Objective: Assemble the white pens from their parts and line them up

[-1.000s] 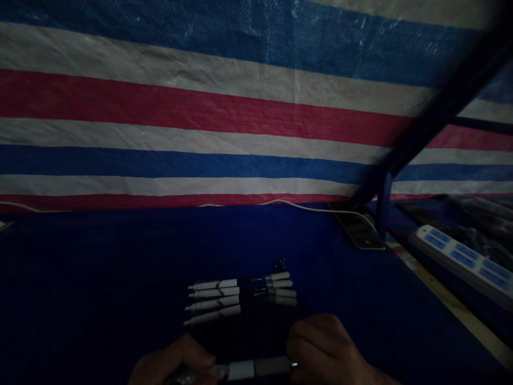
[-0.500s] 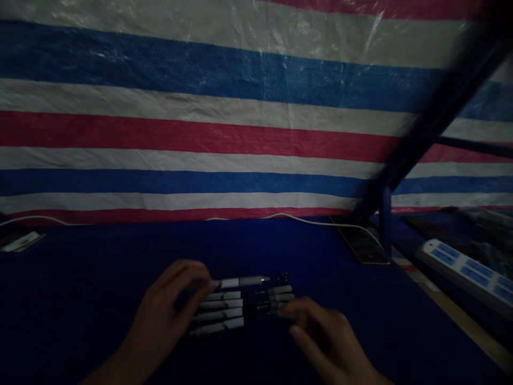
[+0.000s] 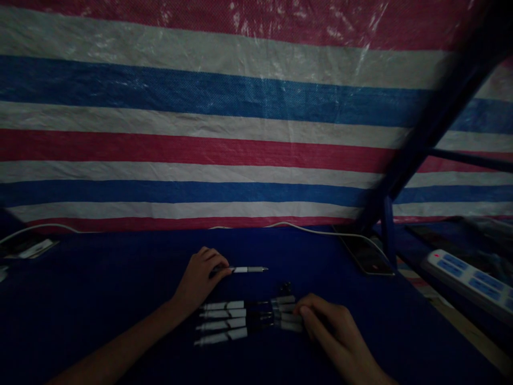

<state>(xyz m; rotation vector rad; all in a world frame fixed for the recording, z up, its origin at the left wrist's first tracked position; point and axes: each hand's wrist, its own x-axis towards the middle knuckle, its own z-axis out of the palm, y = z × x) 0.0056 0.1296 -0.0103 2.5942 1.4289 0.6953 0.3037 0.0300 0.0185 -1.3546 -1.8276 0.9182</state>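
**A stray nudge is the main risk**

The left hand (image 3: 203, 275) pinches the pen (image 3: 248, 269) by its rear end, the tip pointing rightward from that grip. The right hand (image 3: 336, 327) keeps thumb and forefinger close together at the grey sections (image 3: 285, 300); whether it holds one, I cannot tell. Left of those fingertips lie refills (image 3: 262, 303), then white barrels (image 3: 228, 324); small dark pieces (image 3: 286, 289) sit just beyond. A careless right-hand sweep could scatter them; a slack left pinch could let the pen roll.
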